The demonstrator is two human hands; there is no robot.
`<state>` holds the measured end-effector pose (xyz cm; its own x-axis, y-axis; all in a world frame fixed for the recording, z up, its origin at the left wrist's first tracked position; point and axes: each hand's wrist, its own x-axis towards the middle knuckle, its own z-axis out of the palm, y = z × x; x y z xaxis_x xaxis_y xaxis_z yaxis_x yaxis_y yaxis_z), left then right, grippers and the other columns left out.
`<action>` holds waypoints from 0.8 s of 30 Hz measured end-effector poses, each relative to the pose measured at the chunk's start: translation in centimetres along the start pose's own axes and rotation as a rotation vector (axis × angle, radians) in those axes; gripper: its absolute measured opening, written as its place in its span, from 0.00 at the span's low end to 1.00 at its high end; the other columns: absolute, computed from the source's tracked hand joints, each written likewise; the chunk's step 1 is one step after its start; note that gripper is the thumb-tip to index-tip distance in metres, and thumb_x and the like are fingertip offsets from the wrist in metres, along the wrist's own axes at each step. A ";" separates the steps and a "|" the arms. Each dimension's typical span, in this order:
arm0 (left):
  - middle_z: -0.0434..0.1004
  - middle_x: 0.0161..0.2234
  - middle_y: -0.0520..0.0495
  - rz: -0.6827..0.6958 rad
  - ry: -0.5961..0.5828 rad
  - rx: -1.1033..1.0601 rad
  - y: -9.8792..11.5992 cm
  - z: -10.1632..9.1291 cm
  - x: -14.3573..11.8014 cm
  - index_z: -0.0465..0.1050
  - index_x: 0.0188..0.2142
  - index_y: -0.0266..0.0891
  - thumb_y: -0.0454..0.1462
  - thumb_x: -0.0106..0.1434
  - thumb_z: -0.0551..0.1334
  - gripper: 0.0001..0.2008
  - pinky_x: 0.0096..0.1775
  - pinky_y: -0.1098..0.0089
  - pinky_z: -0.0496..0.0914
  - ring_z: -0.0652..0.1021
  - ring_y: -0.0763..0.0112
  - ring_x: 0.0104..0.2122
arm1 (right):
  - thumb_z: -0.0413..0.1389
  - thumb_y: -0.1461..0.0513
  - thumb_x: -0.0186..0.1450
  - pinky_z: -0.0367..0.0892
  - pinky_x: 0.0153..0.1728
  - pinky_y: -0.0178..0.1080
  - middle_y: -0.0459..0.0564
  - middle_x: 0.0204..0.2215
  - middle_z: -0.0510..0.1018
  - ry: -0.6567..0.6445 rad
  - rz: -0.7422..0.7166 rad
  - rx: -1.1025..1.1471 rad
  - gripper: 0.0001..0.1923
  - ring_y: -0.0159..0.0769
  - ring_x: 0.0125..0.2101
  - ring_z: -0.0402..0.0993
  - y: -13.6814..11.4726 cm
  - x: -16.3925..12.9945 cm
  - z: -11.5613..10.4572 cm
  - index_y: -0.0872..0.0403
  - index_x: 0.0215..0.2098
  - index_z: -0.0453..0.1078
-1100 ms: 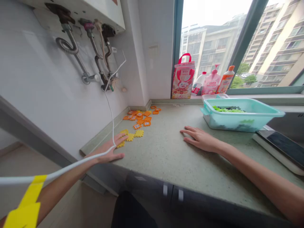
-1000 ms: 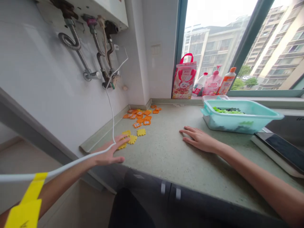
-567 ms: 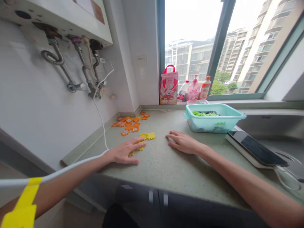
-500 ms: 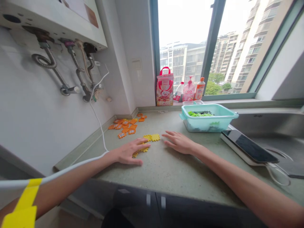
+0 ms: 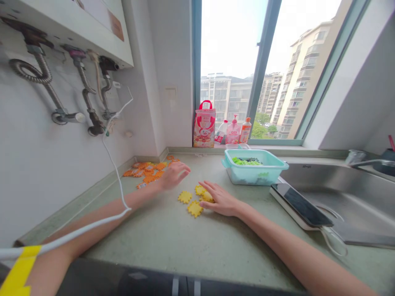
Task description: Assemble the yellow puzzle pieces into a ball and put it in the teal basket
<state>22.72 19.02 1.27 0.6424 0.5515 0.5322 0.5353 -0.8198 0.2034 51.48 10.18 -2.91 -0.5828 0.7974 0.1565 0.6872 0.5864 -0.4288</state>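
Note:
Several flat yellow puzzle-like pieces (image 5: 195, 209) with notched edges lie on the grey-green counter in the middle. My right hand (image 5: 220, 199) is open over the right side of this group, fingers spread, partly covering some pieces. Just left of it, one yellow piece (image 5: 184, 197) lies apart from the others. My left hand (image 5: 173, 175) is raised a little above the counter, holding nothing, with its fingers loosely extended to the right. Beside that hand, a pile of orange notched pieces (image 5: 149, 178), some with white labels, sits by the wall corner; the left hand and forearm hide part of it.
A light-blue plastic tub (image 5: 255, 176) with green and dark pieces stands at the back right. A phone (image 5: 300, 204) on a white block rests by the sink (image 5: 345, 205). A white cable (image 5: 119, 176) crosses my left forearm. Bottles (image 5: 233, 132) and a pink bag (image 5: 204, 129) line the windowsill.
My left hand has lifted off the yellow pieces and moved toward the orange pile. My right hand has moved left onto the yellow pieces, which now lie more spread. The view has shifted right.

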 end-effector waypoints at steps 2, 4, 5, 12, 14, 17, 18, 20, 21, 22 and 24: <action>0.74 0.62 0.37 -0.158 -0.079 0.122 -4.1 -1.8 -0.9 0.73 0.59 0.40 0.58 0.75 0.47 0.31 0.65 0.51 0.61 0.72 0.52 0.63 | 0.50 0.36 0.71 0.47 0.73 0.57 0.62 0.75 0.54 0.007 0.002 0.003 0.47 0.53 0.74 0.50 0.0 0.0 0.0 0.51 0.78 0.48; 0.67 0.68 0.34 -0.355 -0.151 0.196 -7.7 -3.3 -2.8 0.70 0.64 0.40 0.58 0.74 0.50 0.32 0.66 0.48 0.61 0.67 0.47 0.67 | 0.49 0.36 0.72 0.48 0.73 0.56 0.61 0.75 0.55 0.018 0.014 0.007 0.45 0.52 0.74 0.51 0.2 0.1 0.1 0.49 0.78 0.49; 0.67 0.68 0.34 -0.402 -0.182 0.205 -9.1 -3.9 -4.0 0.70 0.64 0.40 0.58 0.73 0.51 0.32 0.65 0.48 0.62 0.68 0.46 0.66 | 0.48 0.37 0.73 0.48 0.73 0.56 0.60 0.75 0.56 0.023 0.023 0.009 0.44 0.52 0.73 0.51 0.3 0.2 0.2 0.49 0.78 0.49; 0.81 0.51 0.43 -0.162 -0.232 0.153 -10.3 -6.6 -8.9 0.79 0.50 0.44 0.50 0.67 0.64 0.18 0.54 0.59 0.70 0.79 0.56 0.50 | 0.47 0.39 0.74 0.51 0.72 0.58 0.56 0.75 0.56 0.010 0.050 -0.037 0.39 0.51 0.73 0.52 0.7 0.2 0.7 0.44 0.77 0.50; 0.82 0.42 0.44 -0.089 -0.244 0.153 -10.3 -7.2 -8.7 0.79 0.42 0.42 0.48 0.63 0.67 0.14 0.46 0.63 0.71 0.79 0.59 0.42 | 0.48 0.40 0.75 0.52 0.72 0.59 0.54 0.75 0.57 0.011 0.050 -0.052 0.38 0.52 0.73 0.53 0.8 0.2 0.8 0.43 0.77 0.51; 0.78 0.30 0.48 -0.050 -0.240 0.219 -11.2 -7.8 -8.4 0.74 0.29 0.41 0.47 0.63 0.66 0.14 0.40 0.64 0.68 0.76 0.63 0.32 | 0.48 0.42 0.75 0.53 0.72 0.60 0.53 0.74 0.58 0.013 0.044 -0.068 0.36 0.52 0.73 0.54 1.1 0.1 1.0 0.41 0.77 0.50; 0.77 0.28 0.49 -0.078 -0.218 0.257 -11.7 -7.8 -8.5 0.71 0.26 0.41 0.48 0.65 0.64 0.16 0.40 0.63 0.68 0.75 0.64 0.30 | 0.48 0.42 0.76 0.53 0.71 0.60 0.53 0.74 0.58 0.013 0.043 -0.074 0.36 0.52 0.73 0.54 1.2 0.2 1.1 0.40 0.77 0.49; 0.77 0.27 0.48 -0.196 -0.128 0.357 -12.7 -7.7 -8.7 0.71 0.24 0.41 0.48 0.69 0.59 0.19 0.43 0.61 0.68 0.76 0.63 0.31 | 0.48 0.43 0.76 0.54 0.71 0.60 0.52 0.74 0.58 0.016 0.044 -0.086 0.35 0.51 0.73 0.54 1.4 0.2 1.2 0.40 0.77 0.49; 0.79 0.30 0.46 -0.270 -0.072 0.412 -13.2 -7.6 -8.9 0.73 0.27 0.41 0.48 0.70 0.59 0.18 0.46 0.60 0.68 0.78 0.61 0.34 | 0.48 0.43 0.76 0.54 0.71 0.61 0.52 0.74 0.59 0.020 0.043 -0.091 0.35 0.51 0.72 0.54 1.4 0.3 1.3 0.40 0.77 0.49; 0.81 0.35 0.44 -0.340 -0.027 0.458 -13.7 -7.4 -9.1 0.76 0.33 0.40 0.49 0.70 0.59 0.16 0.48 0.59 0.68 0.79 0.58 0.39 | 0.48 0.43 0.76 0.54 0.71 0.61 0.52 0.74 0.59 0.025 0.040 -0.095 0.34 0.51 0.72 0.55 1.4 0.3 1.3 0.40 0.77 0.49; 0.81 0.48 0.38 -0.464 0.002 0.505 -14.3 -7.1 -9.4 0.76 0.48 0.39 0.51 0.69 0.61 0.19 0.52 0.58 0.68 0.79 0.53 0.49 | 0.48 0.43 0.76 0.55 0.71 0.62 0.52 0.73 0.60 0.032 0.034 -0.102 0.34 0.52 0.72 0.56 1.5 0.3 1.3 0.40 0.77 0.49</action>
<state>5.12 24.50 -0.85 0.2843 0.8278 0.4837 0.9452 -0.3264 0.0030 51.72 11.13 -4.66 -0.5456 0.8202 0.1722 0.7477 0.5692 -0.3421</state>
